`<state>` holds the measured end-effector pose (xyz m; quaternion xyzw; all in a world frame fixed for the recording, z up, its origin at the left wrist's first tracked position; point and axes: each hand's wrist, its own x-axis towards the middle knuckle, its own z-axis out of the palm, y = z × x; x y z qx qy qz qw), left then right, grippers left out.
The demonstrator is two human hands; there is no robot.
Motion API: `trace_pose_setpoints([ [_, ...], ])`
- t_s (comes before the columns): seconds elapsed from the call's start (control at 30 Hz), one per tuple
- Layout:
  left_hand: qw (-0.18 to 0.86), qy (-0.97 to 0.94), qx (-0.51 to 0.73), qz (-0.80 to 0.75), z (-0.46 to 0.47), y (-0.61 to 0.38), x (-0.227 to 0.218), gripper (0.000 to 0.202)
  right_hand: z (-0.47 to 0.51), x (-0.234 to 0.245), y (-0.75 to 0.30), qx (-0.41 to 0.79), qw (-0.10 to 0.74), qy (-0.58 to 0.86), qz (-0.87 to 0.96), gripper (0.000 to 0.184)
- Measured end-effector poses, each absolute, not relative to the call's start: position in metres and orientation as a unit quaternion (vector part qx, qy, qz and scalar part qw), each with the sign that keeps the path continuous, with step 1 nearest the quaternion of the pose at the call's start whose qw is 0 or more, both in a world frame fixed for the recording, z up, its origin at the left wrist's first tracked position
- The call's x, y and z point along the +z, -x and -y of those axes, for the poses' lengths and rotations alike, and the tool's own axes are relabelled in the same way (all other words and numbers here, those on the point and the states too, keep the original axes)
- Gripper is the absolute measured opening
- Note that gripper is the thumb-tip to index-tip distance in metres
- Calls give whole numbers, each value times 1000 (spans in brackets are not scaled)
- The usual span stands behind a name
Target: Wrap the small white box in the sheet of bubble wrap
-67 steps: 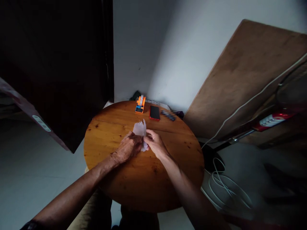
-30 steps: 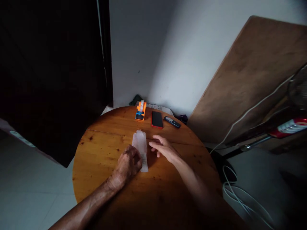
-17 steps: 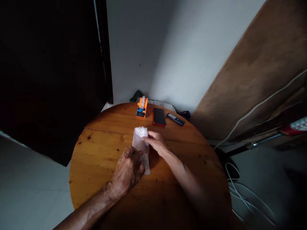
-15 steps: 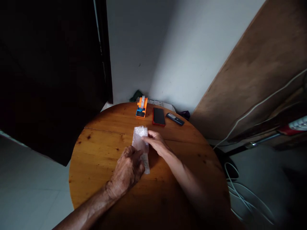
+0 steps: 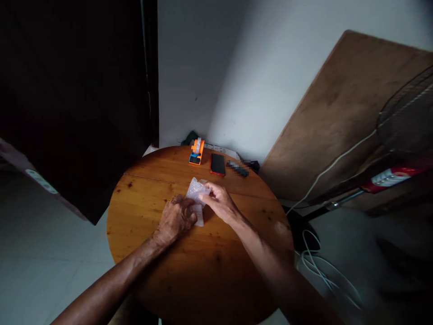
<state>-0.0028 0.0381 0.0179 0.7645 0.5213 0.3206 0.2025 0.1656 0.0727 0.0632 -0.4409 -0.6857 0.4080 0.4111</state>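
A piece of clear bubble wrap point(image 5: 195, 189) lies over the middle of the wooden table, its lower part folded and a flap hanging toward me. My left hand point(image 5: 177, 215) is closed at its lower left edge, fingertips pressed on the plastic. From the right, my right hand point(image 5: 219, 199) pinches the upper right edge between thumb and fingers. Whether anything is wrapped inside, I cannot make out.
Behind the hands stand an orange and blue tape dispenser point(image 5: 196, 152), a phone in a red case point(image 5: 217, 164) and a blurred dark handheld object point(image 5: 237, 168). A standing fan point(image 5: 389, 178) and loose white cable point(image 5: 318, 266) are right of the round table point(image 5: 142, 234).
The bubble wrap now looks shorter and more bunched, its top tilted. Both hands stay on it, the right one gripping its edge more tightly. The camera view has shifted.
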Motion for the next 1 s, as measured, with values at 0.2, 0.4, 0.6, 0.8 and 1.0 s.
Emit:
trace_pose_setpoints([
  [0.2, 133, -710, 309, -619, -30, 0, 27, 31, -49, 50, -162, 322, 412, 468, 712, 8],
  [0.4, 164, -748, 394, -508, -37, 9, 14, 50, -28, 35, -162, 235, 400, 415, 783, 15],
  [0.6, 236, -798, 389, -396, -41, 23, 8, 15, -6, 18, -164, 173, 423, 360, 813, 25],
  [0.8, 283, -844, 306, -339, -34, 51, 14, 49, 0, 3, -166, 123, 401, 361, 833, 34],
  [1.0, 286, -840, 320, -331, -40, 46, 1, 47, -5, -6, -164, 111, 374, 384, 837, 42],
])
